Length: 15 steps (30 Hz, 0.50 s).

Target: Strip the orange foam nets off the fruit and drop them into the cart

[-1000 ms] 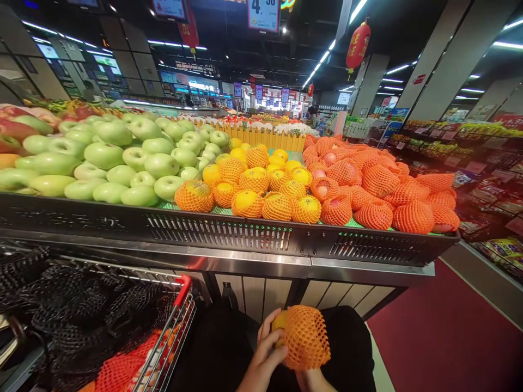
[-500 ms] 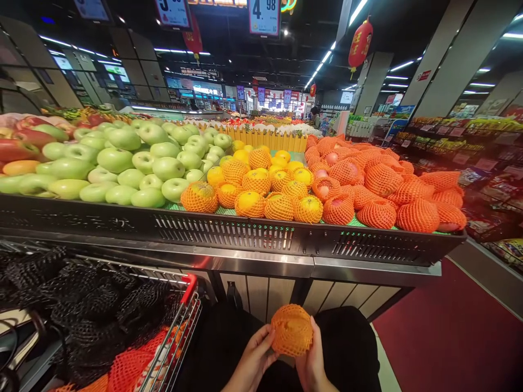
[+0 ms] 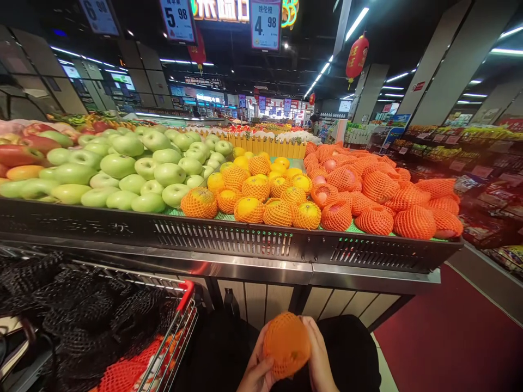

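Orange foam-netted fruit point(image 3: 286, 344) — cupped between left hand point(image 3: 256, 366) and right hand point(image 3: 321, 359), fingers closed round it.
Display rim point(image 3: 229, 239) just ahead; cart point(image 3: 180, 321) left — red floor point(image 3: 445, 337) right seemingly open.

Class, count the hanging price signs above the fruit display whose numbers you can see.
3: one at upper left, one left of centre, one at centre top. Others may hang outside the picture.

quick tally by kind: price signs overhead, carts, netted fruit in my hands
price signs: 3
cart: 1
netted fruit, held between left hand and right hand: 1
total: 5
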Motion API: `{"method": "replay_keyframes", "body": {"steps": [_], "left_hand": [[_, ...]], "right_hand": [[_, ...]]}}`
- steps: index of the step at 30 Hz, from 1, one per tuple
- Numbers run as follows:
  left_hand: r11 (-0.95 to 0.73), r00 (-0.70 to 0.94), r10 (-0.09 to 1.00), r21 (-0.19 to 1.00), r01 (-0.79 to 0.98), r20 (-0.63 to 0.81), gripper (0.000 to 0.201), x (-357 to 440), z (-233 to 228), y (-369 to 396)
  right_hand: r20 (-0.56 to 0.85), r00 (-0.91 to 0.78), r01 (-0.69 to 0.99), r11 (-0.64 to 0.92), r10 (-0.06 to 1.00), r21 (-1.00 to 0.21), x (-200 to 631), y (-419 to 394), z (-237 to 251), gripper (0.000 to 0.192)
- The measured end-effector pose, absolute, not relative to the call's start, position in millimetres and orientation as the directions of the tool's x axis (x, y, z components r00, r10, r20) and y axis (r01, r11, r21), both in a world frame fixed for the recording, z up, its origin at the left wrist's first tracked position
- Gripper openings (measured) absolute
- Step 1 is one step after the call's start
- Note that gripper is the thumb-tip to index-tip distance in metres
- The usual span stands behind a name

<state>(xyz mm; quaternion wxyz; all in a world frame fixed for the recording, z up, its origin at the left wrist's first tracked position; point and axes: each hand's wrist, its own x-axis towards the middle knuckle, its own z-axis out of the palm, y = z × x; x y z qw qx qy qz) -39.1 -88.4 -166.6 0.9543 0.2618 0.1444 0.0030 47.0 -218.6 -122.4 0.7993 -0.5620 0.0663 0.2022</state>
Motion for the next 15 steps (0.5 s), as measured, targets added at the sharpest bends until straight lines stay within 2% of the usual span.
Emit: {"method": "replay_keyframes", "body": {"steps": [2,5,7,12,15], "left_hand": [[0.857,0.947,0.136,0.515,0.036,-0.292,0.088,-39,-165,-86],[0.821,0.954,0.205,0.569,-0.046,-0.218,0.090,-39,-153,-84],[0.793,0.961,0.226,0.603,-0.085,-0.162,0.089,-38,-145,-83],[0.732,0.946,0.294,0.669,-0.132,-0.135,0.083,-41,-139,-81],[0.761,0.941,0.286,0.639,-0.108,-0.182,0.089,-45,-148,-79]], "right_hand": [[-0.336,0.898,-0.411,0.267,0.283,-0.872,44,-224,-120,0.048],[-0.202,0.867,-0.340,0.247,0.455,-0.907,46,-227,-115,0.046],[-0.143,0.834,-0.322,0.261,0.532,-0.910,49,-227,-112,0.046],[-0.104,0.771,-0.321,0.243,0.628,-0.915,51,-228,-104,0.040],[-0.123,0.769,-0.431,0.366,0.628,-0.825,46,-231,-101,0.033]]}}
